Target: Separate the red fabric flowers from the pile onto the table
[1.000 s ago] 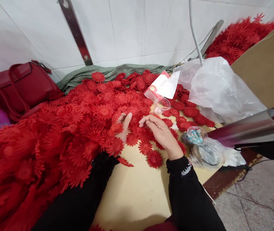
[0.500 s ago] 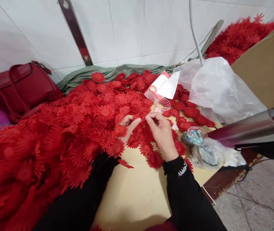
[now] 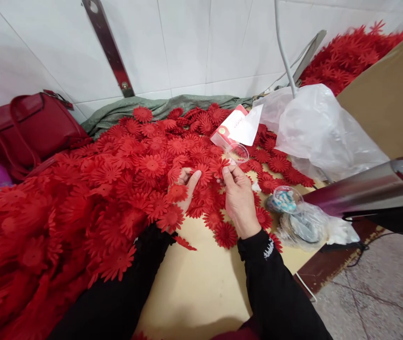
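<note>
A big heap of red fabric daisy flowers covers the left and middle of a tan table. My left hand rests on the heap's edge with its fingers curled round a red flower. My right hand is just right of it, its thumb and forefinger pinched on the petals of a red flower. Both arms wear black sleeves. A small clear plastic cup stands just beyond my right fingertips.
A dark red handbag lies at the far left by the tiled wall. White plastic bags, a cardboard sheet, a clear tub of blue-white bits and a shiny metal tube crowd the right. More red flowers pile up behind.
My right hand has moved forward and up toward the clear cup, its fingers closing on a flower. My left hand has curled and shifted slightly right.
</note>
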Demonstrator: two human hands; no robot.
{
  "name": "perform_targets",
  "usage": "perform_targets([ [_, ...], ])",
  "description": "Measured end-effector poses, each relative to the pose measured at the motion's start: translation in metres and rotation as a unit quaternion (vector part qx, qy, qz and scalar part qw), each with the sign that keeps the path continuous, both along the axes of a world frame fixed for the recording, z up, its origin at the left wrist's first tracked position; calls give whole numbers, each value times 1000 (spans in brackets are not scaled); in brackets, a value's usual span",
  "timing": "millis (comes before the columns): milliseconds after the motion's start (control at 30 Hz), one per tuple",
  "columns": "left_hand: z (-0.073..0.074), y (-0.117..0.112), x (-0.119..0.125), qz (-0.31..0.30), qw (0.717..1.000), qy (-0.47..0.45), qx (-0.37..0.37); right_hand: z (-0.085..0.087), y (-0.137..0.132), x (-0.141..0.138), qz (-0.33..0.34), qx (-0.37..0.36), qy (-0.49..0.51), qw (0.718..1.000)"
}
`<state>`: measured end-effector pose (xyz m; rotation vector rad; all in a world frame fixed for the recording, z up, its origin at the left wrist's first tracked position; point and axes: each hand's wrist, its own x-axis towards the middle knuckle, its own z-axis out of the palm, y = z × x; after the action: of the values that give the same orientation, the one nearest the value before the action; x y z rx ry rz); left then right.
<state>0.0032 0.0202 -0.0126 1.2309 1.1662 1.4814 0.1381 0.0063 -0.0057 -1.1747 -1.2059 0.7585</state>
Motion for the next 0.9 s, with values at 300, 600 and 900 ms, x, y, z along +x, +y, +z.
perform_targets([
  [300,8,-3,-7,-12,999,26,46,11,-2,3,-35,-17,60,997],
  [600,0,-3,-3,-74,996,-48,-22,17,-8,-8,88,2,9,996],
  [900,-5,0,1,-71,990,-94,-76,20,-12,-5,21,-13,-87,996],
])
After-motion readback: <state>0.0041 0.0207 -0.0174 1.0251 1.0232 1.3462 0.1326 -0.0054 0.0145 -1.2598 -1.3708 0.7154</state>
